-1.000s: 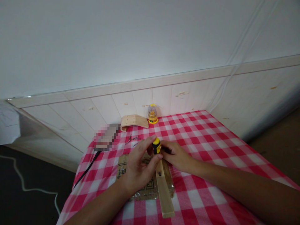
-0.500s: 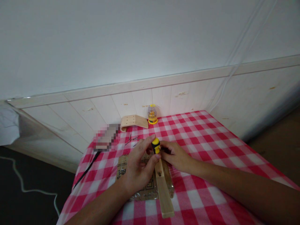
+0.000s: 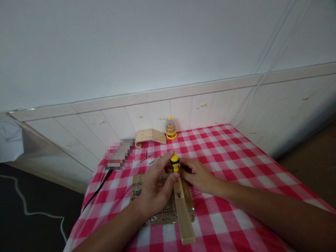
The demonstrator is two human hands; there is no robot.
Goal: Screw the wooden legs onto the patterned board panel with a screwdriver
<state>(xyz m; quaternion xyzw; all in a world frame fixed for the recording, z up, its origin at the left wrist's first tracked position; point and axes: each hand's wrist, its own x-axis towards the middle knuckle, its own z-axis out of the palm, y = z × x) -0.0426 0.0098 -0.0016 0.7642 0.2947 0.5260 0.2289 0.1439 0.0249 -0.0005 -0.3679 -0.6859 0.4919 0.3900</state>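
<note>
My left hand [image 3: 159, 183] is closed around a short, yellow-and-black screwdriver [image 3: 174, 160], which stands nearly upright over a long wooden bar [image 3: 185, 217]. Its tip is hidden from me. My right hand [image 3: 198, 175] is curled round the far part of that bar, beside the screwdriver, with its fingertips partly hidden. A dark hole shows in the bar's upper face. Under the bar lies a flat brown package [image 3: 136, 192] with black print and clear plastic wrap.
Several loose screws [image 3: 150, 154] lie beyond my left hand. Farther back are a bent wooden piece [image 3: 151, 135] with small holes and a clear-and-yellow bit container [image 3: 171, 128]. A blurred-out object [image 3: 119, 155] with a black cable sits left on the checked cloth [image 3: 223, 199], near the wall.
The screwdriver has tilted very slightly in my left hand. Both hands and the wooden bar stay practically where they were.
</note>
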